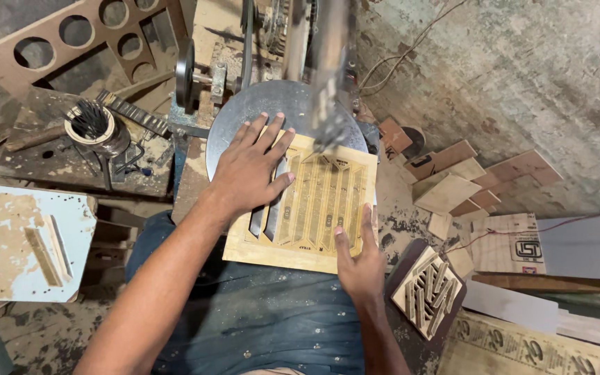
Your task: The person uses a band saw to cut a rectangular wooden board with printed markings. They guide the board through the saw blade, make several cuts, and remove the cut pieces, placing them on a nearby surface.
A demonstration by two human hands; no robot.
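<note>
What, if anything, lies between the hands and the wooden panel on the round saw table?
Nothing visible does. The left hand lies flat on the wooden panel, and the right hand presses its near edge. The blurred blade meets the panel's far edge.

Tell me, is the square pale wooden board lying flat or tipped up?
Flat. The square pale wooden board lies on the round grey metal table, pressed by the left hand and right hand.

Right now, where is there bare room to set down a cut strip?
The pale blue board at left is mostly bare beside two wooden strips. The round saw table is crowded: left hand, right hand and plywood panel cover it.
</note>
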